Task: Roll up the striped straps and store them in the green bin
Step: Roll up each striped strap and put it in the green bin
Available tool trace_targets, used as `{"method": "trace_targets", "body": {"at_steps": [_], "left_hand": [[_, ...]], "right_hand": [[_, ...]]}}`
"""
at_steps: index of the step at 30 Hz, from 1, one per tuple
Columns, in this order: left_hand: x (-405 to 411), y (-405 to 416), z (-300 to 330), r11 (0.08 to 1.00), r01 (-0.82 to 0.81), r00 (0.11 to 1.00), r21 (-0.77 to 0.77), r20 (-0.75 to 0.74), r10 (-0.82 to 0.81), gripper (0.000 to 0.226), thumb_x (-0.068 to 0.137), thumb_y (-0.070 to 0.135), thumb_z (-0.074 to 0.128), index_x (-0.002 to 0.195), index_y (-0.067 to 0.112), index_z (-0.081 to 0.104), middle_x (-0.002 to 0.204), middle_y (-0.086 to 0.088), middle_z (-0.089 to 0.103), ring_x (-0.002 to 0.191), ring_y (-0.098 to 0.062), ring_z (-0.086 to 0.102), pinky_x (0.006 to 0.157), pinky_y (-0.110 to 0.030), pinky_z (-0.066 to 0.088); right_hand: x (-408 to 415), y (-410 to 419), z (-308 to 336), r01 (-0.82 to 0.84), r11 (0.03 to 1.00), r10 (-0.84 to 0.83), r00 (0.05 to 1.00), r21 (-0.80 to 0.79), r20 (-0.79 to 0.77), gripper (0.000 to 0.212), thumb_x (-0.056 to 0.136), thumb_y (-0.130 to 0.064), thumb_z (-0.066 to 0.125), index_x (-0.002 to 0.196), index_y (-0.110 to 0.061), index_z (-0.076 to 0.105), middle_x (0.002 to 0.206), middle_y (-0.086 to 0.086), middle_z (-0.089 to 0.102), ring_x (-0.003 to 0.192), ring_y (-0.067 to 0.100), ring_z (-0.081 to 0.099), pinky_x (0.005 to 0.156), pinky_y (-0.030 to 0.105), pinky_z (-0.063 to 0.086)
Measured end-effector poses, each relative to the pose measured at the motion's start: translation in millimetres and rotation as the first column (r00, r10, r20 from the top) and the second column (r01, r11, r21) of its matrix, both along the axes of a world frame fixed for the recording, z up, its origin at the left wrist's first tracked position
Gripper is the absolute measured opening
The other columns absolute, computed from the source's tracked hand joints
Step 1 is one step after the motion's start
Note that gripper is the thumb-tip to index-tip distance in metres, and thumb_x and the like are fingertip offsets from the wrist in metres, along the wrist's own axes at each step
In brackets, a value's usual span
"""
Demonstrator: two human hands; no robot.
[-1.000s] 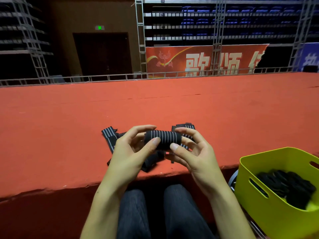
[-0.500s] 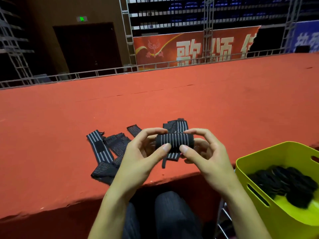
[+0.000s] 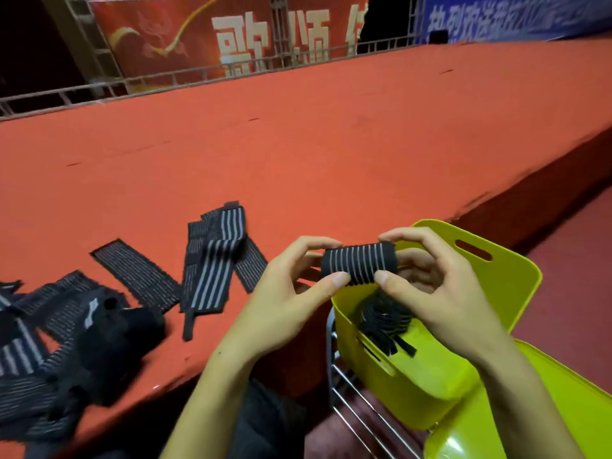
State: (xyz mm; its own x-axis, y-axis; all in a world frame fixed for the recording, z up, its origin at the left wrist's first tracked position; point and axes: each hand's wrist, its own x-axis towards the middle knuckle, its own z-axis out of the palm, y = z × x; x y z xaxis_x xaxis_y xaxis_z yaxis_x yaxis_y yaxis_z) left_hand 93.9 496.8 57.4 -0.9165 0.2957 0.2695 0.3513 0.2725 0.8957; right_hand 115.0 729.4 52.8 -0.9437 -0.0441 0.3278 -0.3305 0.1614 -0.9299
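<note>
Rolled strap (image 3: 359, 264) held level between both hands, right over the near rim of the green bin (image 3: 516, 276). Left hand (image 3: 291, 296) pinches its left end, thumb underneath at the front, fingers (image 3: 318, 241) curled over the top; right hand (image 3: 437, 286) does the same on the right end, thumb tip pressing the lower edge. Fingers of both hands close narrow around the roll, likely squeezing from both ends so the coil stays tight and does not spring open before release. Roll looks finished, no loose tail showing. Position above the bin suggests the drop is the step in hand. Inside the bin, dark rolled straps (image 3: 385, 318) already lie on the bottom, one with loose ends sticking out. Bin sits just beside the edge of the red tabletop (image 3: 331, 144), on a wire rack (image 3: 357, 385), presumably kept near for a short reach. On the tabletop to the left, flat unrolled straps (image 3: 212, 256) lie spread and overlapping, with a darker heap (image 3: 66, 332) further left, blurred; these seem to be the remaining work, so the task is partway along.
</note>
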Motion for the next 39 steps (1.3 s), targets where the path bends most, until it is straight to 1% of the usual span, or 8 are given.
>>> {"method": "trace_targets", "body": {"at_steps": [6, 9, 14, 18, 22, 27, 31, 39], "left_hand": [[-35.2, 59.3, -27.0, 0.989, 0.092, 0.995, -0.117, -0.029, -0.096, 0.035, 0.101, 0.031, 0.077, 0.133, 0.032, 0.064, 0.116, 0.007, 0.078, 0.108, -0.014, 0.074, 0.091, -0.04, 0.058], [-43.1, 74.2, -39.5, 0.987, 0.077, 0.995, -0.144, -0.05, -0.085, 0.033, 0.101, 0.033, 0.076, 0.132, 0.034, 0.063, 0.11, 0.014, 0.078, 0.106, -0.01, 0.074, 0.086, -0.043, 0.057], [-48.3, 83.3, -56.2, 0.968, 0.031, 0.989, -0.25, -0.13, -0.066, 0.035, 0.1, 0.045, 0.074, 0.132, 0.04, 0.061, 0.109, 0.02, 0.077, 0.108, -0.004, 0.071, 0.088, -0.043, 0.055], [-49.5, 84.5, -63.0, 0.951, 0.014, 0.983, -0.309, -0.171, -0.071, 0.039, 0.1, 0.052, 0.072, 0.135, 0.045, 0.056, 0.112, 0.024, 0.073, 0.111, -0.003, 0.067, 0.091, -0.044, 0.055], [-47.8, 84.1, -64.6, 0.937, -0.017, 0.973, -0.348, -0.221, -0.064, 0.045, 0.097, 0.06, 0.068, 0.137, 0.046, 0.055, 0.111, 0.027, 0.072, 0.11, -0.003, 0.065, 0.09, -0.042, 0.055], [-43.9, 77.3, -66.2, 0.943, -0.03, 0.974, -0.331, -0.224, -0.047, 0.045, 0.097, 0.061, 0.067, 0.138, 0.046, 0.055, 0.11, 0.03, 0.071, 0.111, -0.001, 0.064, 0.09, -0.04, 0.054], [-39.7, 67.8, -67.7, 0.955, -0.039, 0.979, -0.294, -0.204, -0.023, 0.042, 0.098, 0.055, 0.071, 0.137, 0.046, 0.056, 0.111, 0.028, 0.072, 0.114, -0.004, 0.066, 0.089, -0.039, 0.054], [-32.3, 51.8, -65.1, 0.963, -0.083, 0.98, -0.257, -0.198, 0.032, 0.041, 0.098, 0.05, 0.074, 0.136, 0.045, 0.059, 0.111, 0.027, 0.073, 0.116, -0.005, 0.065, 0.089, -0.033, 0.052]], "right_hand": [[-6.8, 71.8, -8.2, 0.132, 0.977, -0.136, 0.991, 0.165, 0.013, 0.039, 0.088, -0.011, 0.083, 0.118, -0.03, 0.068, 0.097, 0.002, 0.077, 0.079, 0.023, 0.071, 0.069, 0.028, 0.055], [-9.6, 106.9, -10.1, 0.206, 0.921, -0.226, 0.974, 0.33, 0.024, 0.038, 0.084, -0.022, 0.085, 0.117, -0.033, 0.068, 0.092, 0.0, 0.075, 0.078, 0.024, 0.068, 0.071, 0.029, 0.055], [-21.6, 133.1, -18.8, 0.136, 0.661, -0.276, 0.959, 0.738, 0.07, 0.038, 0.078, -0.054, 0.08, 0.11, -0.051, 0.059, 0.084, -0.012, 0.07, 0.076, 0.007, 0.067, 0.076, 0.044, 0.058], [-37.8, 126.8, -29.7, 0.015, 0.332, -0.26, 0.963, 0.943, 0.076, 0.047, 0.083, -0.068, 0.069, 0.12, -0.048, 0.05, 0.091, -0.015, 0.068, 0.091, 0.016, 0.066, 0.071, 0.036, 0.053], [-57.4, 121.1, -46.7, -0.055, 0.117, -0.205, 0.976, 0.992, 0.078, 0.052, 0.084, -0.07, 0.063, 0.123, -0.04, 0.046, 0.1, -0.008, 0.071, 0.1, 0.023, 0.068, 0.07, 0.036, 0.051], [-85.3, 113.4, -67.2, -0.208, -0.019, -0.211, 0.957, 0.978, 0.2, 0.047, 0.084, -0.065, 0.069, 0.117, -0.038, 0.049, 0.099, -0.005, 0.065, 0.095, 0.027, 0.065, 0.066, 0.034, 0.042], [-100.9, 106.9, -84.9, -0.279, -0.089, -0.219, 0.942, 0.956, 0.255, 0.045, 0.085, -0.059, 0.073, 0.115, -0.034, 0.051, 0.096, -0.006, 0.057, 0.095, 0.026, 0.062, 0.067, 0.033, 0.044], [-118.9, 95.9, -102.0, -0.339, -0.127, -0.24, 0.922, 0.932, 0.303, 0.054, 0.092, -0.06, 0.076, 0.12, -0.021, 0.051, 0.099, -0.002, 0.07, 0.095, 0.025, 0.074, 0.076, 0.04, 0.059]]}}
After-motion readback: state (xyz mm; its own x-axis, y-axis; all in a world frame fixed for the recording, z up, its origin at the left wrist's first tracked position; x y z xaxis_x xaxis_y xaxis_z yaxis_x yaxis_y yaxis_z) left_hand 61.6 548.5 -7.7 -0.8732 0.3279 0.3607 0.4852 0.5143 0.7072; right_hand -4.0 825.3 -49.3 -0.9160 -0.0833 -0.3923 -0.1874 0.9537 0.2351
